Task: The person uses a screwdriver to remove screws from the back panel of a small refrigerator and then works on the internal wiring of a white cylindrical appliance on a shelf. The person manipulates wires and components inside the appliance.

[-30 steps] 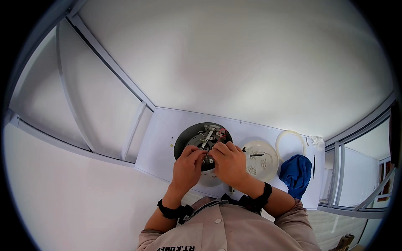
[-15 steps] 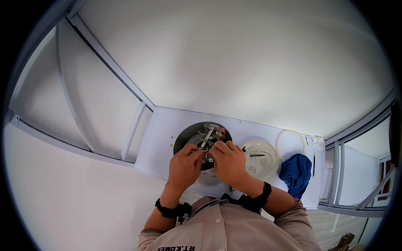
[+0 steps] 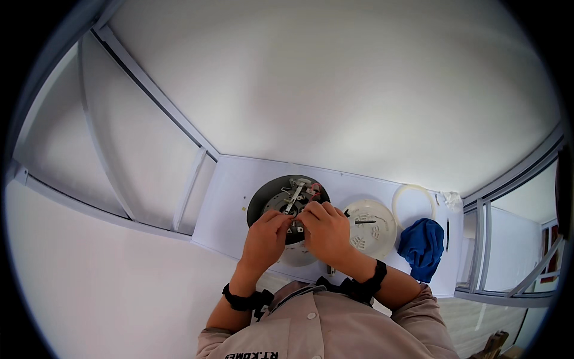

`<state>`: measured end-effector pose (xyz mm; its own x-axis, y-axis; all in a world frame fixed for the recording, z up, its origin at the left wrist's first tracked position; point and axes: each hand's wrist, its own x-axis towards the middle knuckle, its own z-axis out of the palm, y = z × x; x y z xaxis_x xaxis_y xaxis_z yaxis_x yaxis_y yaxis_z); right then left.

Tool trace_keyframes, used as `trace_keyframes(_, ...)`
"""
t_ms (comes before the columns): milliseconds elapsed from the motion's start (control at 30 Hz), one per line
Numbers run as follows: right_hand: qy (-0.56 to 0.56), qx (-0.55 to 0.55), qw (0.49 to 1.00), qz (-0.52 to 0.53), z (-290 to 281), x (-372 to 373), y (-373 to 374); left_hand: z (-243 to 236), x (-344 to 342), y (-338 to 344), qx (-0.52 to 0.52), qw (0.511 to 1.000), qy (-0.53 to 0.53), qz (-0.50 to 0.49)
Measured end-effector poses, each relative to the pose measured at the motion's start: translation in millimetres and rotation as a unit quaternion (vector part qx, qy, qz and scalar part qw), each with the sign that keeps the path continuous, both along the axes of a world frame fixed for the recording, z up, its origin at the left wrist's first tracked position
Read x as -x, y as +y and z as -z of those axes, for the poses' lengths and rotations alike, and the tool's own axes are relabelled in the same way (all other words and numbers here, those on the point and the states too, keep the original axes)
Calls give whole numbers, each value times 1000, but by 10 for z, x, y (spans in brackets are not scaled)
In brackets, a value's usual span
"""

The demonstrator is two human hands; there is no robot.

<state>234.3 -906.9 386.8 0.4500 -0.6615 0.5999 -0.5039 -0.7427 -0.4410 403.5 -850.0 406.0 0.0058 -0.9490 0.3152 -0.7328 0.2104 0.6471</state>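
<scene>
In front of me a round grey appliance housing (image 3: 257, 200), opened like the underside of a rice cooker, shows its inner parts. A pale metal strip (image 3: 294, 197) runs across the inside, with red wires (image 3: 315, 190) to its right. My left hand (image 3: 264, 240) reaches in over the near half, thumb and forefinger pinched. Close beside it, my right hand (image 3: 326, 233) is also pinched at the middle of the housing. The fingertips nearly meet; whatever sits between them is too small to make out. The hands hide much of the near side of the housing.
To the right lies a round cream cover (image 3: 385, 234) with a dark pen-like tool (image 3: 365, 222) on it. Beyond are a pale ring (image 3: 412, 186), a bundled blue cloth (image 3: 421, 242), a thin black rod (image 3: 448, 236) and crumpled white material (image 3: 452, 200). Framed panels border the table (image 3: 218, 221).
Both hands stay at the middle of the housing with only slight finger movement. The whole view has shifted very slightly; the other things lie where they were.
</scene>
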Motion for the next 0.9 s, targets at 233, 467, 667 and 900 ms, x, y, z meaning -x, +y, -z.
trace_keyframes(233, -4, 3, 1000, -1, 22, 12, -12, -3, -1, 5, -6, 1000, 10, 11)
trace_keyframes(467, -21, 4, 1000, -8, 68, 10, -17, 22, 24, 22, 7, 1000, 7, 5)
trace_keyframes(667, -23, -8, 1000, -8, 66, 15, 0, 44, 1, 21, 4, 1000, 2, 8)
trace_keyframes(900, -10, -23, 1000, -11, -22, 39, 8, -2, 9, 16, 7, 999, -38, 13)
